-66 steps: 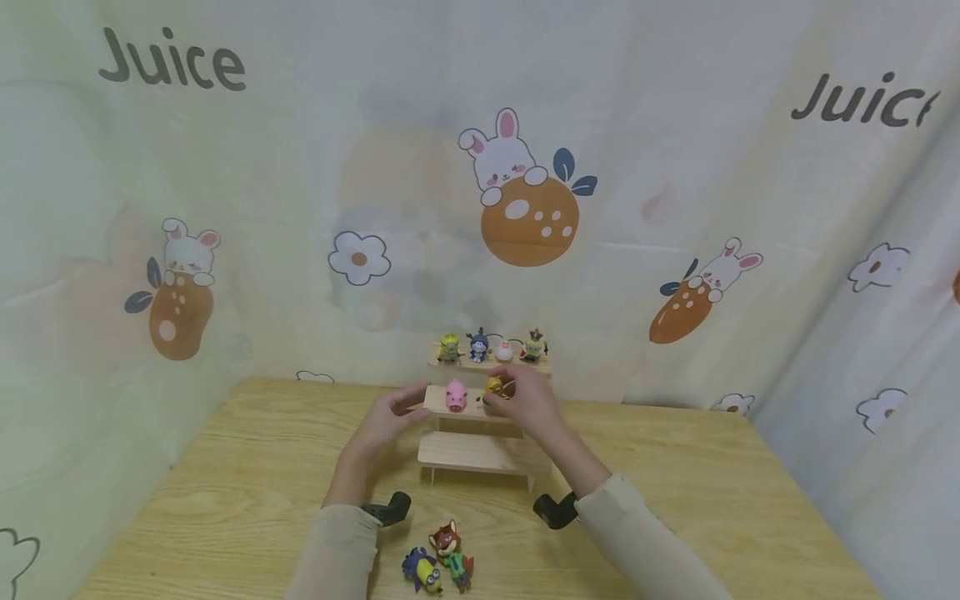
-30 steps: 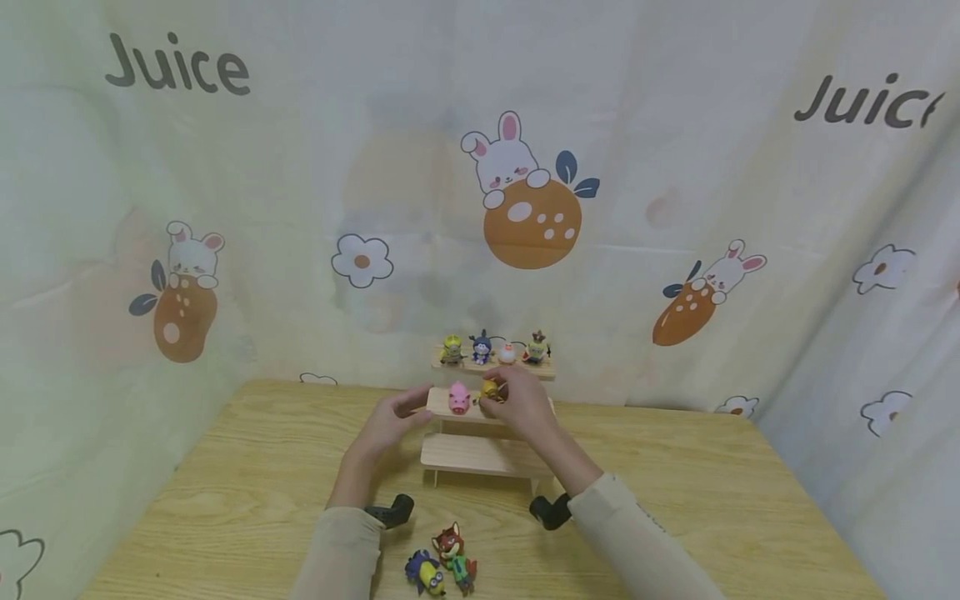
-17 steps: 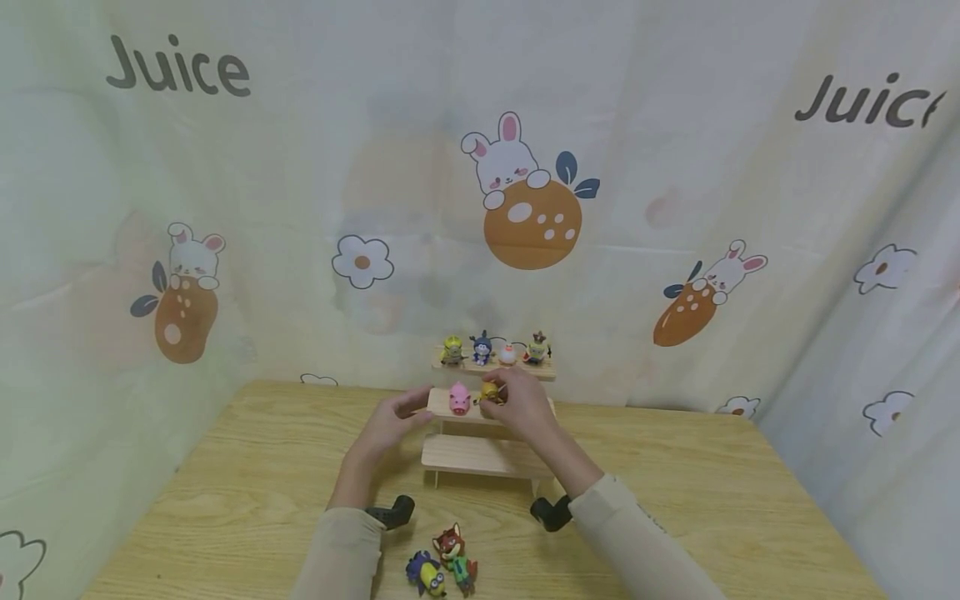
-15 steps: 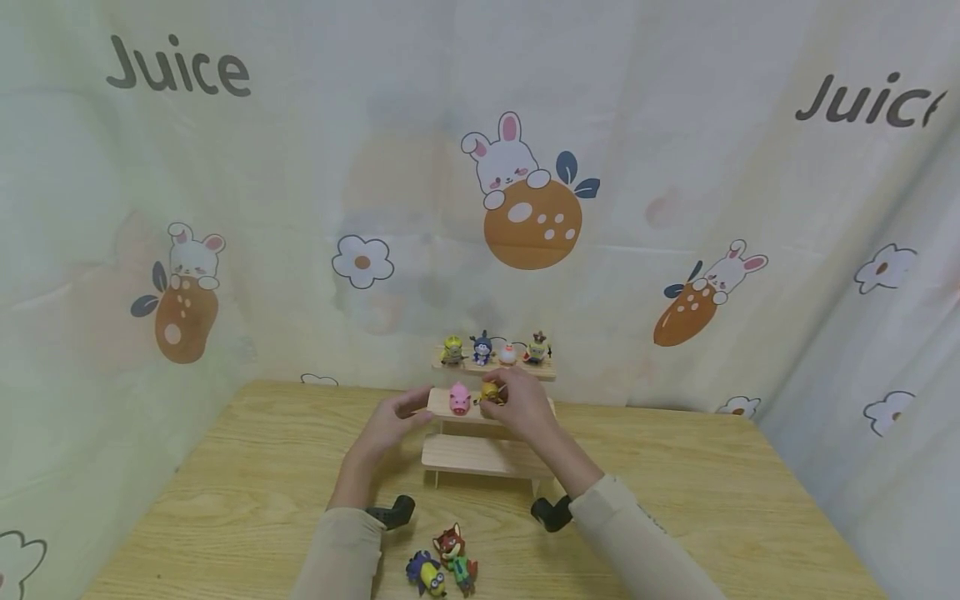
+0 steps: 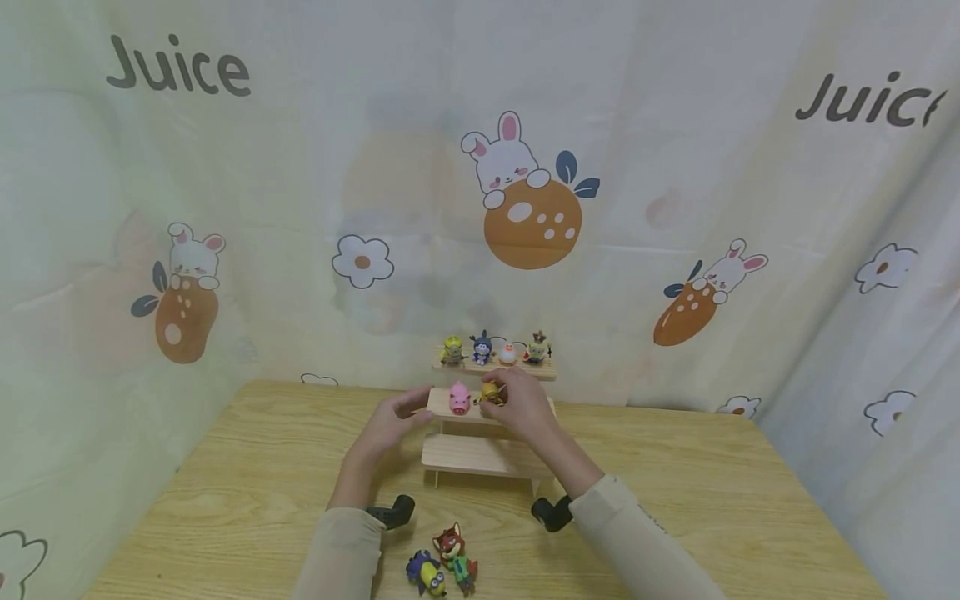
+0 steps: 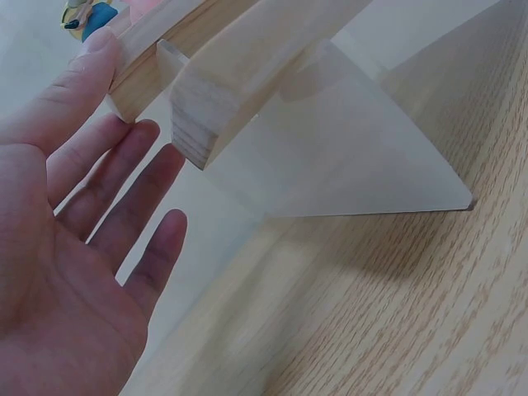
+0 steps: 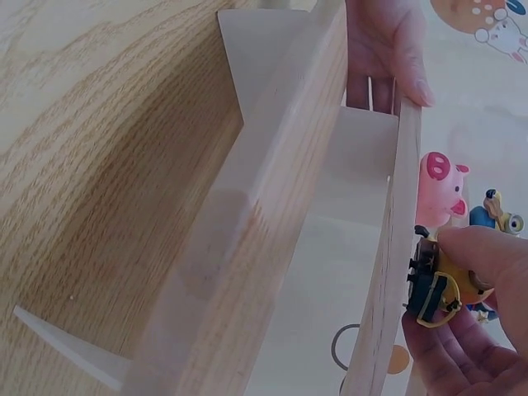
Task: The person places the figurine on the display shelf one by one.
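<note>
1. Toy [image 7: 445,285] beside pig [image 5: 460,401], at middle shelf [image 5: 440,403], pinched by right hand [image 5: 523,404]; dark clothing clear only in right wrist view.
2. Left hand [image 6: 70,256], fingers apart, touches shelf's left end.
3. Table [image 5: 667,467] extends either side.

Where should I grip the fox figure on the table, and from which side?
Probably pinch the fox figure's green torso from above, slightly from the right: it lies face-up with the torso uncovered, and the neighbouring yellow figure crowds its left.
</note>
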Demonstrator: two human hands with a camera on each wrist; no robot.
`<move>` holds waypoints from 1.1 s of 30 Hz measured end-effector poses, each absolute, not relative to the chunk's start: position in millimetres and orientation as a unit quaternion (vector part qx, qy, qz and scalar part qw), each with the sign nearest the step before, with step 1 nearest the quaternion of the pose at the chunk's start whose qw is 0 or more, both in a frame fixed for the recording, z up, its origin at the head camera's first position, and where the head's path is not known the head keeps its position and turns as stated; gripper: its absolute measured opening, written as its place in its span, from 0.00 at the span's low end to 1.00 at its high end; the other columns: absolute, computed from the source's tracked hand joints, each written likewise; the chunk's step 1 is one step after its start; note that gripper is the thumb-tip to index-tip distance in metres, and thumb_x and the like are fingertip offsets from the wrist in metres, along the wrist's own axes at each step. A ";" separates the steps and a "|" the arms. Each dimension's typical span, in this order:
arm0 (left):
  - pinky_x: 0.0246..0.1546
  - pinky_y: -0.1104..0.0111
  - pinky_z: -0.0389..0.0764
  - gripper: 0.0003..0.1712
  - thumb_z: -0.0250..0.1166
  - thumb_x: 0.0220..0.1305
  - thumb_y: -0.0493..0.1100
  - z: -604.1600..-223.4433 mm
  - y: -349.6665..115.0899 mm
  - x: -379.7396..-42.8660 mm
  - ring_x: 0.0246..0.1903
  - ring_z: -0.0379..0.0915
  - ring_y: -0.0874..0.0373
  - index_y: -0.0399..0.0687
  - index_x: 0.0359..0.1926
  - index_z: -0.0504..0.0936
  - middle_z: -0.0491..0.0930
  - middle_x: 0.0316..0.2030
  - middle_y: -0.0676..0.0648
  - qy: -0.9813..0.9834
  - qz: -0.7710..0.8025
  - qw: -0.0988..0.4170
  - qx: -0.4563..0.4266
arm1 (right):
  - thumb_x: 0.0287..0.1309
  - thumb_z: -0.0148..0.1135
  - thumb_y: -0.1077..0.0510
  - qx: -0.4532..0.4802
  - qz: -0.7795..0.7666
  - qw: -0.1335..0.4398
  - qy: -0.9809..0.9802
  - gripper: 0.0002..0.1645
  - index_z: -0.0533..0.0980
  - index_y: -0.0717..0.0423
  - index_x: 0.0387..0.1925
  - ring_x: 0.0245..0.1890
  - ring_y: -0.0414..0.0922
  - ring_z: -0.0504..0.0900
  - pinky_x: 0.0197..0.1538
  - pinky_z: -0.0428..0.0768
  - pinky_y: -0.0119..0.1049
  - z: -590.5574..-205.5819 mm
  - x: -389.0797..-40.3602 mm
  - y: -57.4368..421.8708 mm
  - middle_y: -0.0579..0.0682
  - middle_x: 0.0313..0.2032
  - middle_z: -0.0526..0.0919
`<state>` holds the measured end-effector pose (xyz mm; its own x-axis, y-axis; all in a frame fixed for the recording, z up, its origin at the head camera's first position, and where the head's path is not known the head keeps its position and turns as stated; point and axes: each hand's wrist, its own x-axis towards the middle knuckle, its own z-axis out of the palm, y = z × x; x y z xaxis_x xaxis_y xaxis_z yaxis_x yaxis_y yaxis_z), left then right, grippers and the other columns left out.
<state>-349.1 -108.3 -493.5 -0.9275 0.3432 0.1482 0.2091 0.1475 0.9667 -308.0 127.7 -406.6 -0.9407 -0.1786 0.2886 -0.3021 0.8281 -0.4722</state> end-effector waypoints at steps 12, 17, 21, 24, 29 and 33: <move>0.66 0.53 0.65 0.35 0.66 0.61 0.44 -487.6 -109.9 -346.7 0.64 0.65 0.42 0.41 0.67 0.66 0.69 0.64 0.38 0.749 0.630 0.068 0.195 | 0.49 0.72 0.55 0.129 0.262 0.127 -0.948 0.24 0.79 0.54 0.49 0.35 0.42 0.79 0.38 0.80 0.36 -406.6 -306.0 126.7 0.48 0.37 0.80; 0.65 0.54 0.66 0.35 0.66 0.61 0.44 -472.8 -110.2 -335.5 0.64 0.65 0.41 0.39 0.67 0.66 0.69 0.63 0.37 0.744 0.633 0.076 0.200 | 0.49 0.72 0.55 0.128 0.260 0.126 -0.949 0.25 0.78 0.54 0.51 0.36 0.43 0.79 0.40 0.80 0.37 -407.2 -306.3 127.1 0.48 0.39 0.81; 0.65 0.53 0.66 0.35 0.66 0.61 0.44 -471.1 -110.0 -333.6 0.64 0.65 0.41 0.40 0.67 0.66 0.69 0.63 0.37 0.743 0.635 0.076 0.197 | 0.48 0.73 0.55 0.129 0.264 0.128 -0.947 0.27 0.77 0.53 0.52 0.38 0.44 0.81 0.42 0.82 0.38 -406.8 -305.4 128.1 0.50 0.41 0.81; 0.66 0.52 0.65 0.35 0.66 0.61 0.44 -470.4 -110.3 -332.7 0.64 0.64 0.41 0.41 0.67 0.66 0.69 0.63 0.37 0.745 0.634 0.079 0.191 | 0.47 0.73 0.56 0.133 0.264 0.129 -0.947 0.29 0.77 0.53 0.53 0.38 0.45 0.82 0.43 0.82 0.39 -405.3 -303.9 128.6 0.51 0.42 0.82; 0.66 0.52 0.65 0.35 0.66 0.61 0.44 -468.5 -109.7 -331.0 0.64 0.64 0.41 0.42 0.67 0.66 0.69 0.64 0.38 0.748 0.632 0.083 0.184 | 0.46 0.74 0.55 0.130 0.255 0.124 -0.950 0.30 0.76 0.52 0.54 0.40 0.45 0.82 0.44 0.82 0.38 -403.2 -301.8 128.6 0.50 0.42 0.82; 0.66 0.53 0.64 0.35 0.66 0.61 0.44 -466.8 -109.6 -329.9 0.65 0.64 0.41 0.42 0.67 0.66 0.69 0.64 0.37 0.745 0.635 0.085 0.185 | 0.47 0.74 0.54 0.129 0.250 0.120 -0.952 0.29 0.77 0.51 0.54 0.41 0.45 0.81 0.45 0.82 0.39 -403.2 -301.3 128.7 0.50 0.43 0.81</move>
<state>-329.9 -109.6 -466.8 -0.9169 0.3843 0.1079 0.1678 0.1259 0.9777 -301.3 128.7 -403.2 -0.9379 -0.1848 0.2937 -0.3053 0.8417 -0.4454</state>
